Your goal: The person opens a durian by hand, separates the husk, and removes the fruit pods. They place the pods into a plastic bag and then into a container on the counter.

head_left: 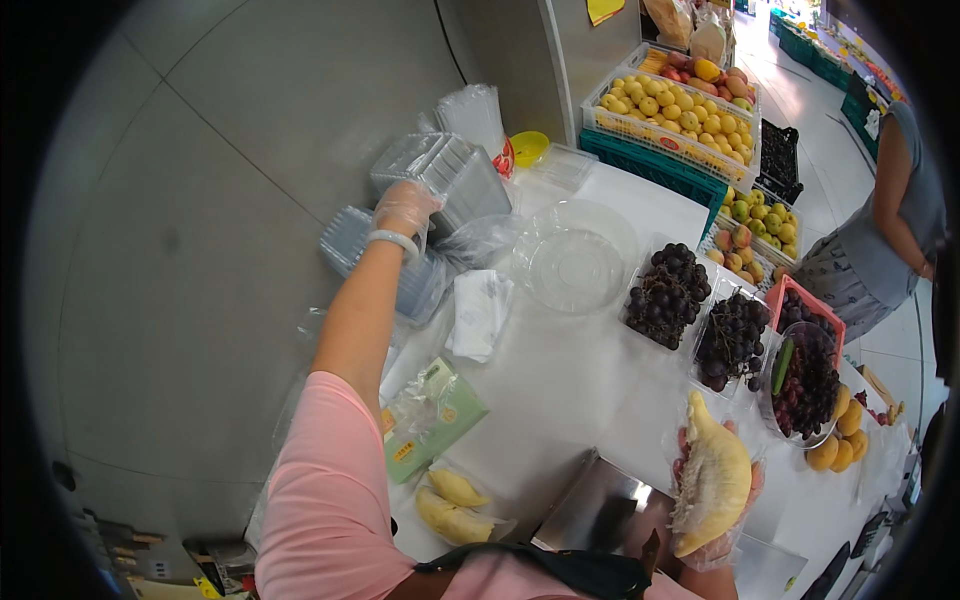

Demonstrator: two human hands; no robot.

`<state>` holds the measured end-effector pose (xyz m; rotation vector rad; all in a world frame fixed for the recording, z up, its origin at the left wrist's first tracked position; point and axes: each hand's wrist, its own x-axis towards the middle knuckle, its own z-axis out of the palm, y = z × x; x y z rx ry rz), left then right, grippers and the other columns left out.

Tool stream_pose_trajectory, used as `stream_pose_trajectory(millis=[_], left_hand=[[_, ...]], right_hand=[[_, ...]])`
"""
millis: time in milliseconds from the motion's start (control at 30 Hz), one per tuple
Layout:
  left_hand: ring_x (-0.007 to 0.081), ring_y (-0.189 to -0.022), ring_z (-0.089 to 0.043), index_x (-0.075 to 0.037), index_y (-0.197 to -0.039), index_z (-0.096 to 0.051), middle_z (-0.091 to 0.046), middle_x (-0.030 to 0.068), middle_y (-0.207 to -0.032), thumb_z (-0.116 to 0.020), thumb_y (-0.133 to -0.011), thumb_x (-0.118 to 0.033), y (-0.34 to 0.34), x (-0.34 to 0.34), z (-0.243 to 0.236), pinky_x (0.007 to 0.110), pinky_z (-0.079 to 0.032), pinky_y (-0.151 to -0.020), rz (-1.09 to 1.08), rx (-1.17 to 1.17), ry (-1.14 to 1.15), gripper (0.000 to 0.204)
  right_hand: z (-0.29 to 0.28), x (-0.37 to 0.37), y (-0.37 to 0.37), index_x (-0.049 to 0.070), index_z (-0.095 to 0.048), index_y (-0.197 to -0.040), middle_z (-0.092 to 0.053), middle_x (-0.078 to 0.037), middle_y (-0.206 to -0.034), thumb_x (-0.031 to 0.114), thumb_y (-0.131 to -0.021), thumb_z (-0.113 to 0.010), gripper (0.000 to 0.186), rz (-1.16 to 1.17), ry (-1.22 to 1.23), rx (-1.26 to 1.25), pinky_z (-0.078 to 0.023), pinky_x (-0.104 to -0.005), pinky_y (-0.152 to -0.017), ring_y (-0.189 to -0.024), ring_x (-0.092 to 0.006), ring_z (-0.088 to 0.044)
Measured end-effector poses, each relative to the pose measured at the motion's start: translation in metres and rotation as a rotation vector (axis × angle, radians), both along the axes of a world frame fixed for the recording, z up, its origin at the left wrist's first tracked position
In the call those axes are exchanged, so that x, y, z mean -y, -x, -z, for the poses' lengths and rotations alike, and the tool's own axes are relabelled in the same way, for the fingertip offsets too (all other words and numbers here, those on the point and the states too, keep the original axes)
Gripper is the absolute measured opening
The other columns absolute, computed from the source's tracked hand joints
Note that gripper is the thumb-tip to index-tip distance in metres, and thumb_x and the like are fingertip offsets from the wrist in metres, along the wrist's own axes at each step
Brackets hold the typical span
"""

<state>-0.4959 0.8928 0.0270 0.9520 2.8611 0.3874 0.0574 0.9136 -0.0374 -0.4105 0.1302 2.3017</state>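
My left hand (406,208), in a thin plastic glove with a white bangle at the wrist, grips a stack of clear plastic containers (450,175) at the back left of the white table (560,390). More containers (345,245) lie under that arm. My gloved right hand (740,480) holds a long piece of pale yellow fruit flesh (718,460) over the right side of a steel box (590,510). Smaller yellow pieces (450,515) sit at the front, beside a green carton (440,420). A round clear lid (575,255) and folded white cloths (480,310) lie mid-table.
Boxed dark grapes (665,295), a bowl of red grapes (805,390) and orange fruit (840,450) line the right side. Fruit crates (670,120) stand behind the table. Another person (875,230) stands beyond it at the right. A grey panel (520,60) rises at the back.
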Motion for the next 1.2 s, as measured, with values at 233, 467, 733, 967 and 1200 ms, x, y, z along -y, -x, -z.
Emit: stream_pose_trajectory(millis=[233,467,733,967,1200], left_hand=[[0.0361,-0.099,-0.067,-0.005,-0.1,-0.073,-0.07,0.0189,-0.104,-0.068,-0.082,-0.034,0.014,0.002,0.008,0.043,-0.052,-0.086,0.044,-0.073,0.081,0.034],[0.035,-0.097,-0.068,-0.009,-0.096,-0.075,-0.072,0.0156,-0.104,-0.062,-0.084,-0.026,-0.009,-0.004,0.008,0.044,-0.054,-0.085,0.003,-0.313,0.137,0.024],[0.0318,-0.094,-0.069,-0.011,-0.099,-0.069,-0.068,0.0115,-0.102,-0.051,-0.094,-0.016,-0.018,-0.004,0.023,0.042,-0.057,-0.079,0.24,-0.971,0.179,0.019],[0.0359,-0.1,-0.065,-0.012,-0.11,-0.061,-0.064,0.0107,-0.111,-0.051,-0.094,-0.015,0.025,0.001,-0.045,0.045,-0.056,-0.086,0.037,-0.763,-0.027,0.019],[0.0348,-0.085,-0.064,-0.011,-0.098,-0.06,-0.066,0.015,-0.098,-0.056,-0.087,-0.011,0.01,0.138,-0.193,0.044,-0.051,-0.072,-0.055,-0.806,-0.404,0.011]], right_hand=[[-0.003,0.0,0.001,0.021,-0.029,-0.154,-0.031,-0.025,-0.154,0.06,-0.091,-0.049,0.077,0.012,0.004,0.059,-0.055,-0.0566,-0.091,-0.134,-0.0451,-0.042],[-0.005,0.0,-0.001,0.019,-0.042,-0.147,-0.042,-0.023,-0.147,0.057,-0.081,-0.064,0.079,-0.017,-0.156,0.188,-0.056,-0.0484,-0.09,-0.125,-0.0385,-0.05],[-0.002,-0.002,-0.007,0.021,-0.04,-0.149,-0.04,-0.023,-0.148,0.059,-0.082,-0.062,0.08,-0.027,-0.183,0.077,-0.056,-0.0484,-0.091,-0.126,-0.0388,-0.051],[0.0,0.0,-0.009,0.023,-0.037,-0.15,-0.038,-0.02,-0.151,0.062,-0.084,-0.058,0.08,-0.025,-0.233,0.113,-0.054,-0.0489,-0.094,-0.13,-0.0386,-0.047],[-0.027,0.018,-0.001,0.021,-0.034,-0.152,-0.034,-0.016,-0.155,0.064,-0.085,-0.052,0.082,-0.045,-0.267,0.11,-0.054,-0.0476,-0.094,-0.135,-0.0393,-0.043]])
